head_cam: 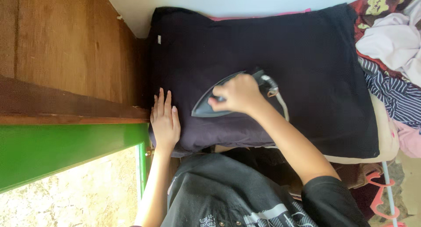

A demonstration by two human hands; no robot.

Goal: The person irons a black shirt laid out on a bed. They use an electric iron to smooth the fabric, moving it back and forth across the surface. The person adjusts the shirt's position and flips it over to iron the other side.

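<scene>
A dark black garment [280, 47] lies spread flat over a padded surface. My right hand [234, 94] grips the handle of a dark grey clothes iron [210, 105], whose pointed tip faces left on the cloth. A pale cord [283, 105] trails from the iron's rear. My left hand [164, 121] rests flat, fingers together, on the garment's left edge, a short way left of the iron's tip.
A pile of mixed clothes [390, 47], striped, white and floral, sits at the right. Pink hangers [380, 196] lie at lower right. A wooden panel [66, 47] and a green frame [66, 148] border the left. A cream pad [388, 139] shows under the garment.
</scene>
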